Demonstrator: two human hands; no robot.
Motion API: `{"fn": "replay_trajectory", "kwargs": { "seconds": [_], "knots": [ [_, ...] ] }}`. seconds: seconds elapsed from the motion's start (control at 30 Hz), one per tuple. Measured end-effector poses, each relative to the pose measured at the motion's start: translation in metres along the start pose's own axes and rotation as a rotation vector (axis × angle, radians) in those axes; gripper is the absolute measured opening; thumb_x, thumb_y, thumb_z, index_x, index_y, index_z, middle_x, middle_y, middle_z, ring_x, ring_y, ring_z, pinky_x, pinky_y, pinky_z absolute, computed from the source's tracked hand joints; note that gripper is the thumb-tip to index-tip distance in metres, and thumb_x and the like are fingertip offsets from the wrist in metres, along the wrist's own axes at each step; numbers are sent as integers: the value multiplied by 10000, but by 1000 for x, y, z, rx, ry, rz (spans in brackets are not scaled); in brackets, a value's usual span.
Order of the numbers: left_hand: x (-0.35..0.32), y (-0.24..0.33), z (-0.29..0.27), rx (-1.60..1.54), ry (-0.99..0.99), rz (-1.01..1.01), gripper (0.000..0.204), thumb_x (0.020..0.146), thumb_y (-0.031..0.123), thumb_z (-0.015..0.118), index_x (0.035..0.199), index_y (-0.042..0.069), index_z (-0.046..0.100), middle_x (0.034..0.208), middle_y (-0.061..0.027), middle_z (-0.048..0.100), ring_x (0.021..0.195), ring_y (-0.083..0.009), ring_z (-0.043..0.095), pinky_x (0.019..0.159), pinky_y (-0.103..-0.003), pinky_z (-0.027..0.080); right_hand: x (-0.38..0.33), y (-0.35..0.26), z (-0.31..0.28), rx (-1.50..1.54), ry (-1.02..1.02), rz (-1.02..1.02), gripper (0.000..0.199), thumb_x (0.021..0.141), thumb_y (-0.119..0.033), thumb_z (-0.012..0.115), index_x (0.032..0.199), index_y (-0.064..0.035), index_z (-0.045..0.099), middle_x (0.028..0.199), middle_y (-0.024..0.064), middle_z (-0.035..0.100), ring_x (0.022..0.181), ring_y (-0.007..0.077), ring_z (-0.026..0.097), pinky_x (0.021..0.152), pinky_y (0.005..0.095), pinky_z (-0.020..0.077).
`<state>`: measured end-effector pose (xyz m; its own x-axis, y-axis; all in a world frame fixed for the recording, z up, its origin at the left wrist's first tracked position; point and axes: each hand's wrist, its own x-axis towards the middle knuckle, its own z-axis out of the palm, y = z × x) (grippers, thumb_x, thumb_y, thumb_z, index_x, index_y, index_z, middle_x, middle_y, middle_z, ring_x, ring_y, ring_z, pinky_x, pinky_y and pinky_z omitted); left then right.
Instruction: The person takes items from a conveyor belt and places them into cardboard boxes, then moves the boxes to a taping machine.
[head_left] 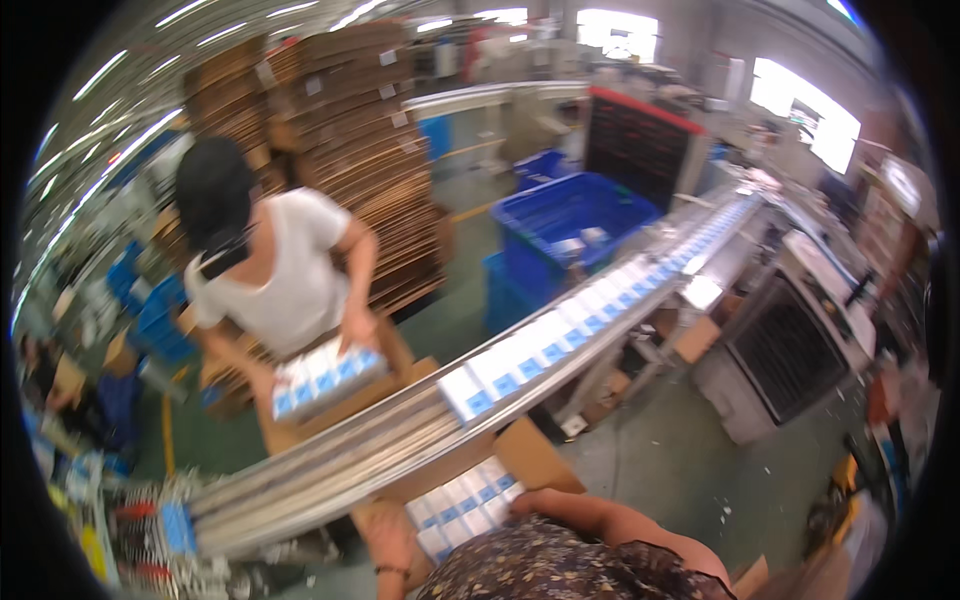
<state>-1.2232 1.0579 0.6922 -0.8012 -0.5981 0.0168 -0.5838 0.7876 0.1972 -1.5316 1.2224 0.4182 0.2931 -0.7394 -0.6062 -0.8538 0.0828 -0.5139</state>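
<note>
Several small white boxes (466, 508) with blue patches sit in rows at an open cardboard carton (540, 456), close in front of me. At their left end is my left hand (388, 535), fingers curved against the outer boxes. My right hand (532, 503) grips the right end, its fingertips partly hidden by the boxes and carton. Just beyond lies a conveyor (330, 468), with a line of similar white boxes (545, 345) standing on its right part. Whether the boxes in my hands are lifted or resting I cannot tell.
Across the conveyor a co-worker (275, 265) holds white boxes (328, 380) over another carton. Flattened cardboard stacks (350, 150) rise behind. A blue bin (530, 235) stands past the conveyor. On the right is a machine with a dark grille (790, 345).
</note>
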Motion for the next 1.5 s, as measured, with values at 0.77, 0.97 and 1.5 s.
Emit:
{"fn": "replay_trajectory", "kwargs": {
  "seconds": [0.77,0.97,1.5],
  "knots": [
    [-23,9,102,-36,-258,-531,996,802,461,684,1553,129,120,1609,-125,118,1463,-359,135,1076,-666,230,-87,-9,-80,103,216,101,402,863,-352,568,950,20,694,958,227,683,895,385,655,802,478,498],
    [-17,24,98,28,-214,-535,969,819,474,673,1551,136,135,1606,-104,144,1457,-351,161,1072,-662,248,-78,4,-71,109,226,104,386,866,-342,569,961,10,694,998,213,684,911,374,655,818,476,497],
    [-14,39,90,100,-183,-535,977,810,499,675,1551,145,144,1596,-94,177,1454,-340,184,1048,-674,275,-99,6,-71,125,213,117,410,868,-368,566,988,6,683,1022,215,672,946,375,645,834,471,492]
  ]
}}
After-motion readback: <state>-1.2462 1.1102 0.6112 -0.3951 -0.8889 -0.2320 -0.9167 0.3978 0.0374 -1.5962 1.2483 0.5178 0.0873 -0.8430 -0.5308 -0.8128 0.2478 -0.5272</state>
